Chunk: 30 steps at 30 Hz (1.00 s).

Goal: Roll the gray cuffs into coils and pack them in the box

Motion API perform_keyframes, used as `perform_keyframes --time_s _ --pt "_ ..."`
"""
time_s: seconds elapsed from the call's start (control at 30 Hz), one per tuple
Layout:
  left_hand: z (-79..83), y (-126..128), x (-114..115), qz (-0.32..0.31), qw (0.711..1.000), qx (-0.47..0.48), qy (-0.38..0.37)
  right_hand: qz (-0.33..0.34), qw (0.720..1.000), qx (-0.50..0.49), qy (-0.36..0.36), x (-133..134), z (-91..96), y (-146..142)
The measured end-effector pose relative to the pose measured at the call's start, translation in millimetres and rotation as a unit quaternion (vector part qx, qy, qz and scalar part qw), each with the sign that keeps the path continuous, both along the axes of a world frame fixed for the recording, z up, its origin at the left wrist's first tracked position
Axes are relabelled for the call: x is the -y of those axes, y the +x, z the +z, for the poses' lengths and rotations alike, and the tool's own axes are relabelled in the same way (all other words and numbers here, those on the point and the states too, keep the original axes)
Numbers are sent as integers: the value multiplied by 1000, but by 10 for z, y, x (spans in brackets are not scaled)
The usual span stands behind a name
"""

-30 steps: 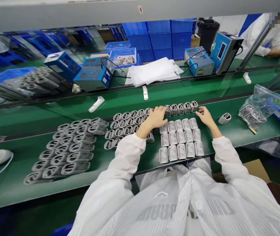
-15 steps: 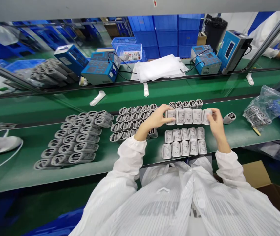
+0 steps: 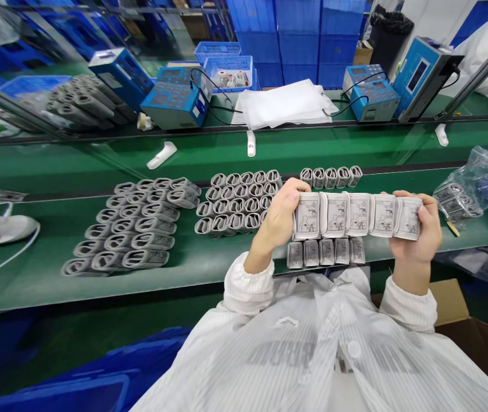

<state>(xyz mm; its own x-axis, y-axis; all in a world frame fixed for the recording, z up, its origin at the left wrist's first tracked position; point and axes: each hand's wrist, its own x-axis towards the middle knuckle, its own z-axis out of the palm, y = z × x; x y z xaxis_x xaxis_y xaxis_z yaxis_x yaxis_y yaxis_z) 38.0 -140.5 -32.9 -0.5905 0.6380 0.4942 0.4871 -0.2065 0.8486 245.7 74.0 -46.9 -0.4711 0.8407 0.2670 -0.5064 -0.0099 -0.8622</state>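
The fingers of the left hand are curling tight around one end of a row of five rolled cuffs, and the right hand is gripping the other end. Both hands are pressing inward, so the row is hanging in the air above the front edge of the green desk. I think the squeeze should be even and the row level, or the middle cuffs may slip out. Just under it, five more printed cuffs are lying on the desk. Grey rolled cuffs are sitting to the left.
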Motion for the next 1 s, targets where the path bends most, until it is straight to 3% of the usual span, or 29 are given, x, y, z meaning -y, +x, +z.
perform_keyframes --time_s 0.43,1.0 --pt "122 117 111 -9 1000 -9 10 11 1000 -4 11 93 73 59" --pt "36 90 108 -15 999 13 28 13 1000 -21 15 183 195 128"
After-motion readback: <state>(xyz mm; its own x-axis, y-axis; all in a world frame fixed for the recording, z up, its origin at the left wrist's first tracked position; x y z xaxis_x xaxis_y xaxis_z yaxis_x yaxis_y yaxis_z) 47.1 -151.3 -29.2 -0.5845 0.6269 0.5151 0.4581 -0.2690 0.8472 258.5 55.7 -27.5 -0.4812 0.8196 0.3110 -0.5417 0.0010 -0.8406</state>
